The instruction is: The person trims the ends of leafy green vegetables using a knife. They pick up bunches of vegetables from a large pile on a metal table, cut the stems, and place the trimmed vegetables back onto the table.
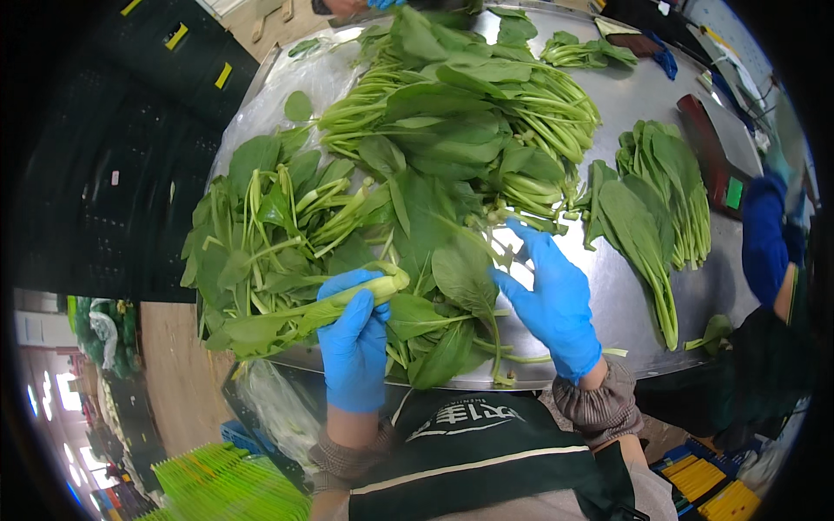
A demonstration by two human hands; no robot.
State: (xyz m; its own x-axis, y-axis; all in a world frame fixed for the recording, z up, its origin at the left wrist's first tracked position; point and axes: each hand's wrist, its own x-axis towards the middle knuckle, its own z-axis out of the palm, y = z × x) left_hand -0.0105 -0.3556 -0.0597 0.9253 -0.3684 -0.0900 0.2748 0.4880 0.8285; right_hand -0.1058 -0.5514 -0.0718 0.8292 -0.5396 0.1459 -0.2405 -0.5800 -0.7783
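My left hand (pixel 355 338), in a blue glove, grips a leafy green plant (pixel 352 294) near its base; the pale cut end points right and the leaves trail left. My right hand (pixel 554 299), also gloved, is open over the steel table (pixel 704 293) with thumb and forefinger apart. A blurred leaf and stem (pixel 479 241) lie close to those fingertips; contact cannot be made out. Under and left of my left hand spreads a heap of loose leaves and stems (pixel 260 241). Beyond it rises a larger pile of whole greens (pixel 449 111).
Neat bunches of greens (pixel 671 189) lie at the right, near a red-sided device (pixel 713 150), perhaps a scale. Another person's blue-gloved hand (pixel 765 228) is at the right rim. Clear plastic film (pixel 280 98) lies under the greens at left. Dark crates (pixel 130 163) stand left.
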